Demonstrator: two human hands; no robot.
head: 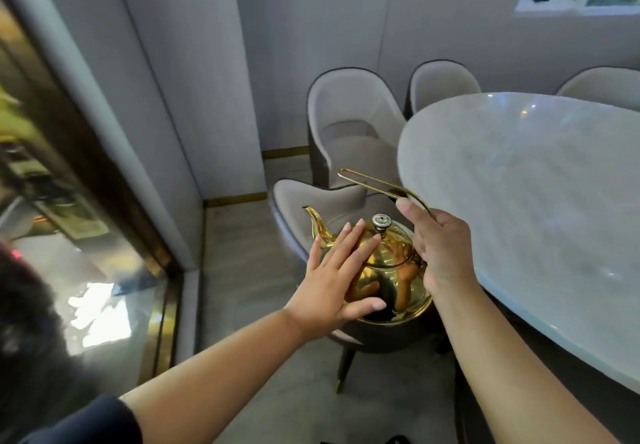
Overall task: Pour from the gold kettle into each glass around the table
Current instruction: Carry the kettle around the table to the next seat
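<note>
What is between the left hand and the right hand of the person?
The gold kettle lies between them in the head view: the left hand rests flat on its side, and the right hand holds its handle.

My L hand (337, 277) is open, fingers spread, palm flat vs the gold kettle (391, 284) side. My R hand (438, 246) is closed round its handle, thumb up, both forearms extended fwd.

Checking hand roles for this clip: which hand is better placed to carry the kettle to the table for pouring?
Right. The right hand grips the kettle by its handle and is beside the table. The left hand only rests open and flat against the kettle's side, farther from the table.
</note>
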